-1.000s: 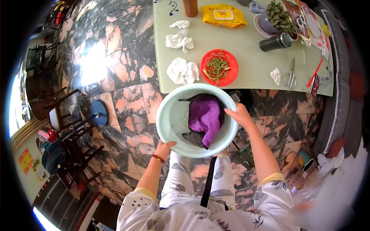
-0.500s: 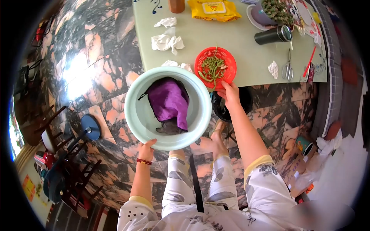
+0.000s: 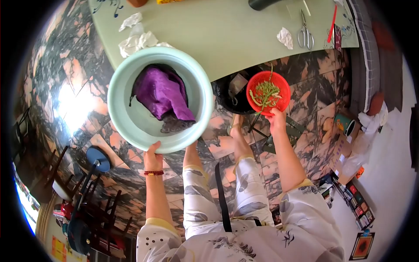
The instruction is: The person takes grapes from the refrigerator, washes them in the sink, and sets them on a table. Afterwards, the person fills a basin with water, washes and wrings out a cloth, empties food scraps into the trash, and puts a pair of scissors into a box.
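Note:
My left hand (image 3: 153, 153) grips the near rim of a pale green basin (image 3: 114, 98), thumb over the edge. Inside the basin lies a crumpled purple cloth (image 3: 160, 89) with a dark, mesh-like part (image 3: 176, 124) at its lower end. My right hand (image 3: 277, 121) is closed on the near rim of a red plastic basket (image 3: 286, 89). Thin green bean pods (image 3: 266, 94) lie loose in that basket, with one long pod poking past the far rim. The basket is held out to the right, apart from the basin.
A pale green table (image 3: 209, 35) stands ahead, bearing crumpled tissues (image 3: 137, 41), scissors (image 3: 305, 36) and a dark cylinder (image 3: 264, 3). A black bin (image 3: 231, 98) sits on the floor between basin and basket. Wooden chairs (image 3: 104, 218) are at left, a sofa (image 3: 364, 70) at right.
The red basket has come off the table edge, moving right and toward me in my right hand. My left hand has shifted the basin left. The view has turned, so the table sits higher.

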A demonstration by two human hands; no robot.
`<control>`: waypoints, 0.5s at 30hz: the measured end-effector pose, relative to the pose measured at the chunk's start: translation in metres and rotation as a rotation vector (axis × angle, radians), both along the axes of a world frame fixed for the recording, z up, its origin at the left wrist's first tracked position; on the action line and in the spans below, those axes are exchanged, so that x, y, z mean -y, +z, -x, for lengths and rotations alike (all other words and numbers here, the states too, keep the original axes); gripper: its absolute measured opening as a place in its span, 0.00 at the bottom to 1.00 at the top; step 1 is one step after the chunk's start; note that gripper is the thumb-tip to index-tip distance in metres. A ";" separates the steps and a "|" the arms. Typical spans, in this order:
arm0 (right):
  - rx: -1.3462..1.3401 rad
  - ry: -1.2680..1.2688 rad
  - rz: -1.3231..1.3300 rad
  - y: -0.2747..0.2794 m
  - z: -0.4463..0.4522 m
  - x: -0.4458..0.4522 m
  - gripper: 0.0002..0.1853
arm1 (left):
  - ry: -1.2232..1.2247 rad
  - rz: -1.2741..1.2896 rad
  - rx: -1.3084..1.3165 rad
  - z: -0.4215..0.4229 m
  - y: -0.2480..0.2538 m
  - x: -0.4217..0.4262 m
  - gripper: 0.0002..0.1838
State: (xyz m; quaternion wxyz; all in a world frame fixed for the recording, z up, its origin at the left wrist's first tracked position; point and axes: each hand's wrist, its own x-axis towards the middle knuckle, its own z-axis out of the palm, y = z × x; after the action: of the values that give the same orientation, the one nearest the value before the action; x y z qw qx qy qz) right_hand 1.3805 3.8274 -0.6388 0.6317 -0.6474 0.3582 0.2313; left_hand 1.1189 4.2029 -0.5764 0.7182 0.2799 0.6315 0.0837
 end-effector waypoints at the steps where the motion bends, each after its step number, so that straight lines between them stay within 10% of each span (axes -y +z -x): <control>1: 0.010 0.000 0.051 -0.001 0.004 0.009 0.27 | 0.001 -0.001 0.002 -0.005 0.000 0.002 0.24; 8: 0.342 0.545 0.891 -0.071 0.015 0.021 0.35 | -0.001 -0.033 0.000 -0.015 -0.010 0.006 0.26; 15: 0.356 1.073 1.128 -0.088 -0.014 -0.028 0.46 | -0.026 -0.076 -0.034 -0.021 -0.010 0.007 0.26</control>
State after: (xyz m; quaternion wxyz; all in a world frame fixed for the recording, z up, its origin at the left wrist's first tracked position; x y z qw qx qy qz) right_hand 1.3941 3.8551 -0.7264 0.0590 -0.9807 -0.0455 0.1806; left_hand 1.1396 4.1955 -0.5865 0.6973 0.3166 0.6362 0.0935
